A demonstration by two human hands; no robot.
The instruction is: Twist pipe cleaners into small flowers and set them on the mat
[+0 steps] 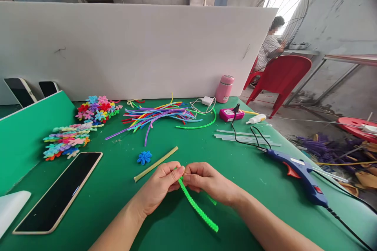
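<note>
My left hand (161,186) and my right hand (208,182) meet over the green table (123,204), both pinched on one end of a bright green pipe cleaner (198,208). Its free end trails toward me to the lower right. A pale yellow stick (156,163) lies just behind my left hand. A small blue pipe-cleaner flower (144,157) sits beside it.
A phone (59,191) lies face up at the left. Piles of coloured flowers (79,125) and a bundle of loose pipe cleaners (159,117) lie further back. A blue glue gun (297,172) with glue sticks (244,136) lies at the right. A person sits beyond the white board.
</note>
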